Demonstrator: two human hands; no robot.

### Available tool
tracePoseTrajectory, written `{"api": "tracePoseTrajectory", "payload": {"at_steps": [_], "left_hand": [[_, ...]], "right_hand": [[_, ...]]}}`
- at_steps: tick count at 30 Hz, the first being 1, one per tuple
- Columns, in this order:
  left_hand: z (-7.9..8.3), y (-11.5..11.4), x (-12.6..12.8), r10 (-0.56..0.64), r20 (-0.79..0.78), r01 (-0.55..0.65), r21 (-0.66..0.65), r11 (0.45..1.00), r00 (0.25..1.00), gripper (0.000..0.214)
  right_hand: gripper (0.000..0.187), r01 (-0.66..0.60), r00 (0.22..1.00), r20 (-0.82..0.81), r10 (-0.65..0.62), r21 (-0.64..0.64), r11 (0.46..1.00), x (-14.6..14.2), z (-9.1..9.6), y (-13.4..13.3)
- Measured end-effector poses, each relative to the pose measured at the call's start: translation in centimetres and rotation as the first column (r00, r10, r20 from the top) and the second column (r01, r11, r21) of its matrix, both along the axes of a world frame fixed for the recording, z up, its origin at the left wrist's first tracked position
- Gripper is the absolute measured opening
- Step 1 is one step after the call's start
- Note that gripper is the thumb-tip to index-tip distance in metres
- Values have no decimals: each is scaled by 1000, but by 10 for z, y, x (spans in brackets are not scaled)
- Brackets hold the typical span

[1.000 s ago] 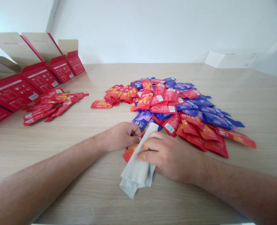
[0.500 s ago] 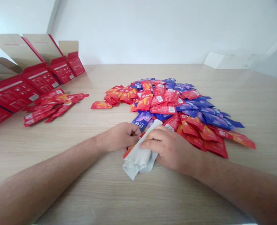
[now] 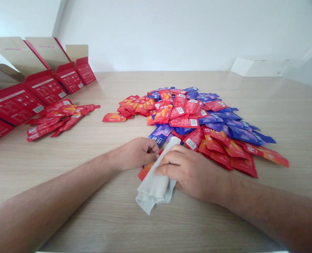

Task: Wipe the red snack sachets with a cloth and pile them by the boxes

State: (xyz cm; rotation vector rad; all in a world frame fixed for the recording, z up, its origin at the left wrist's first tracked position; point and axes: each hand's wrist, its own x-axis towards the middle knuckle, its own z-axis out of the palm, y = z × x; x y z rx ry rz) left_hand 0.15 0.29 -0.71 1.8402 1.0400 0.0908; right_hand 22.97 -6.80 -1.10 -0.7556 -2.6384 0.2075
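- Fingers of right hand (image 3: 191, 174) pressed together on grey cloth (image 3: 153, 188)
- Fingers of left hand (image 3: 134, 153) curled at cloth edge; pinch or not, cannot tell
- Orange-red sachet (image 3: 146, 171) partly under cloth, on wooden table (image 3: 66, 182)
- Large mixed sachet pile (image 3: 187, 121) remains mid-table
- Small red sachet group (image 3: 54, 121) beside open red cartons (image 3: 46, 88)

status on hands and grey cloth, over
Right hand on grey folded cloth. Left hand against cloth's edge, over red sachet. Sachet pile just beyond.
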Motion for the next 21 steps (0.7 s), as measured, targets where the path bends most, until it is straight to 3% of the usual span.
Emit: {"api": "tracePoseTrajectory", "payload": {"at_steps": [6, 11, 16, 21], "left_hand": [[0, -1, 0, 10, -4, -10, 0, 1000, 1000, 14], [1, 0, 0, -2, -19, 3, 25, 1000, 1000, 12], [0, -1, -1, 11, 0, -11, -1, 1000, 1000, 13], [1, 0, -1, -2, -7, 2, 17, 1000, 1000, 12]], "right_hand": [[31, 73, 997, -28, -73, -12, 997, 0, -2, 3], [27, 0, 1000, -12, 0, 1, 1000, -1, -1, 2], [34, 83, 996, -40, -83, -4, 997, 0, -2, 2], [27, -19, 1000, -16, 20, 19, 1000, -1, -1, 2]]}}
